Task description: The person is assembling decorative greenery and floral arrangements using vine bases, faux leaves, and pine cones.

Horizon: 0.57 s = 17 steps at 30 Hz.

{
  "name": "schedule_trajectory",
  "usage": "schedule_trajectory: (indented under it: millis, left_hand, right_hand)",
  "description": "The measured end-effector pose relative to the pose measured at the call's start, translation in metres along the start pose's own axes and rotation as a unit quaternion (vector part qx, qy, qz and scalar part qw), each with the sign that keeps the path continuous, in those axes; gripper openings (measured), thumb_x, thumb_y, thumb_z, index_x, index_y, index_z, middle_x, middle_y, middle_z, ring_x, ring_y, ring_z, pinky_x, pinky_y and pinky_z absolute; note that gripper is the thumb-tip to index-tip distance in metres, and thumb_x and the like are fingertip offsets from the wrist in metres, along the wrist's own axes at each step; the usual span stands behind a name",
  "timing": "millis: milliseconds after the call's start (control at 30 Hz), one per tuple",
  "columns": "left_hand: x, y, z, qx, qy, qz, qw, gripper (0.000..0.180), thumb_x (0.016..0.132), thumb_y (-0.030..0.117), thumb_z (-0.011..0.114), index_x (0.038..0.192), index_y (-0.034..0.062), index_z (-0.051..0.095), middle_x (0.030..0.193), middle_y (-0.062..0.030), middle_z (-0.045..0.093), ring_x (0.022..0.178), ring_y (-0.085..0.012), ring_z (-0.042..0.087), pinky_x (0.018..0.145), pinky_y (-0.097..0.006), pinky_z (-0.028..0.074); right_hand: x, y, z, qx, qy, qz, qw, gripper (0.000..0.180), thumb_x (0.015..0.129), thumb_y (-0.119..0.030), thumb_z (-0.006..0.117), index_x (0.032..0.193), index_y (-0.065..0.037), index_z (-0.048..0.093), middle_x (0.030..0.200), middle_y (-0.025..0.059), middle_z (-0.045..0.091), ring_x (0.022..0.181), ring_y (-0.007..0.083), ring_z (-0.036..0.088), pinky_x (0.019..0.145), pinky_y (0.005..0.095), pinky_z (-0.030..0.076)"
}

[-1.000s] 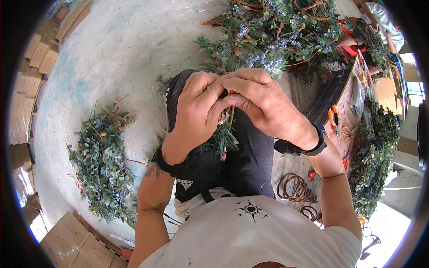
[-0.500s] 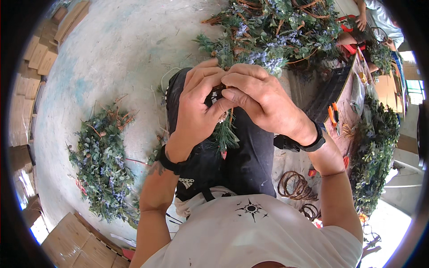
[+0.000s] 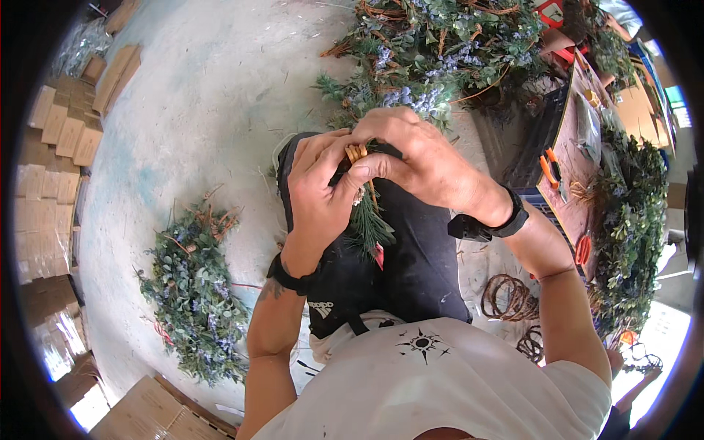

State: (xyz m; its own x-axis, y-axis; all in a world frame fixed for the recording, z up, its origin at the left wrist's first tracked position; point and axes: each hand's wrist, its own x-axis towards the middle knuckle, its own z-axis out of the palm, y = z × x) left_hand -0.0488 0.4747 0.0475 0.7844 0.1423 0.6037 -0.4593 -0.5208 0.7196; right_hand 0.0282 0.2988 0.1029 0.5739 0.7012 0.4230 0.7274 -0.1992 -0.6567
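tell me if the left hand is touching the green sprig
Touching. The head view shows the left hand pinching the green sprig at its stem, right hand pressed against it.

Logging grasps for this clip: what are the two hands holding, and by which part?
Both the left hand and right hand pinch a small green sprig bundle at its tan stem ends; the foliage hangs below.

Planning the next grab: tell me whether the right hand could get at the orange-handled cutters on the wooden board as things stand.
Probably not right away: the right hand is clasped with the left hand around a green sprig bundle. The orange-handled cutters lie uncovered on its side.
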Motion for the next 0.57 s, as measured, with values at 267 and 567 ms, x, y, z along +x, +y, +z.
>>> schedule_trajectory:
  millis: [267, 567]
  left_hand:
    - [0.008, 0.016, -0.011, 0.138, -0.055, 0.035, 0.988, 0.032, 0.095, 0.026, 0.076, 0.114, 0.0001, 0.073, 0.108, -0.0135, 0.072, 0.098, -0.0338, 0.064, 0.088, -0.043, 0.050]
    - [0.021, 0.014, 0.021, 0.074, -0.141, 0.071, 0.985, 0.028, 0.094, 0.025, 0.075, 0.111, 0.0031, 0.074, 0.102, -0.0121, 0.071, 0.097, -0.0328, 0.065, 0.084, -0.043, 0.050]
  right_hand:
    - [-0.005, 0.002, -0.002, 0.025, -0.033, -0.017, 0.999, 0.026, 0.093, -0.015, 0.074, 0.116, -0.005, 0.070, 0.113, 0.0172, 0.071, 0.107, 0.0398, 0.067, 0.085, 0.0470, 0.056]
    - [-0.018, 0.003, -0.004, -0.074, -0.069, -0.041, 0.994, 0.051, 0.084, -0.014, 0.076, 0.133, -0.011, 0.063, 0.131, 0.0171, 0.067, 0.127, 0.0346, 0.064, 0.091, 0.0429, 0.061]
